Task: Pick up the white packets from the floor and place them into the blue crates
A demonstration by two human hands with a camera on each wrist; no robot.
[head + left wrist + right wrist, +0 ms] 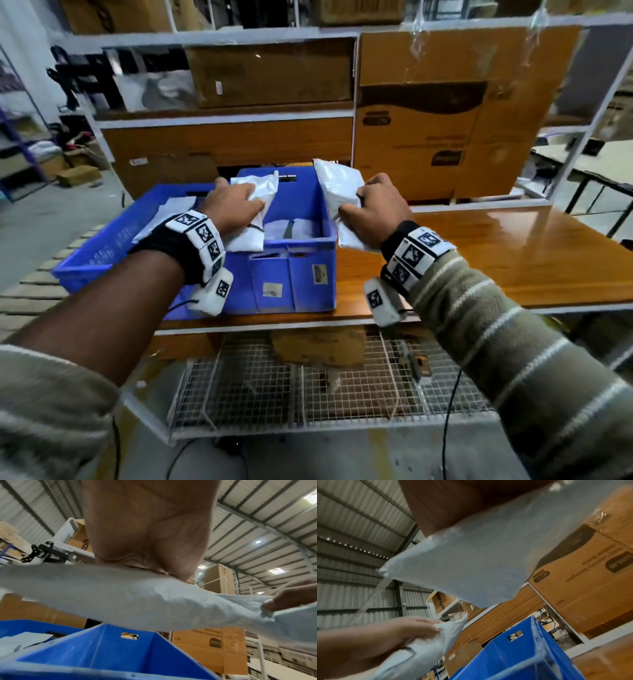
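Note:
A blue crate point(308, 274) stands on the wooden shelf point(513, 257), with a second blue crate point(102, 246) touching its left side. My left hand point(233, 205) grips a white packet point(255, 212) over the right crate's opening. In the left wrist view this packet point(120, 596) stretches under my palm point(150, 527) above the crate rim point(106, 651). My right hand point(376, 209) grips another white packet point(342, 195) just past the crate's right wall, over the shelf. The right wrist view shows that packet point(479, 563) held up above the crate point(513, 660). More white packets point(294, 229) lie inside the crate.
Cardboard boxes point(428, 120) fill the white rack behind the shelf. A wire-mesh tier point(308, 394) sits under the wooden shelf. Small boxes point(78, 174) lie on the floor at the far left. A table point(599, 164) stands at the right.

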